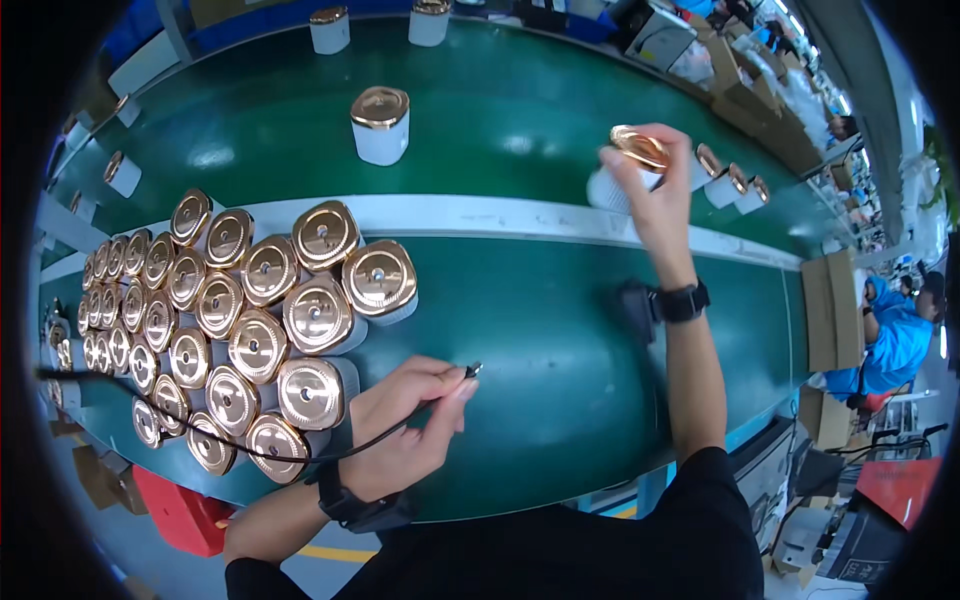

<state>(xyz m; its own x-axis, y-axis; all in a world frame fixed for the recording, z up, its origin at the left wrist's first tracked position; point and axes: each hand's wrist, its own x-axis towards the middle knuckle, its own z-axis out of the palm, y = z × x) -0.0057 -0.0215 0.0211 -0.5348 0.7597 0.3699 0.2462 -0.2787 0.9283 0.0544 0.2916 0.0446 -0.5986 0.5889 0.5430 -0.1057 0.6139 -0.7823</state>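
My left hand, low in the middle, pinches the end of a black cable between thumb and fingers. Its small plug sticks out past the fingertips to the right. The cable runs back left over the rows of white canisters with shiny copper-coloured tops. Farther off to the right, my right hand grips a white canister with a copper-coloured rim over the green belt. The canister is tilted, and my fingers hide part of it. Each wrist wears a black band.
A white rail divides the near green table from the far green belt. Single canisters stand along that belt, several near its right end. A cardboard box stands at the right, beside a seated person in blue.
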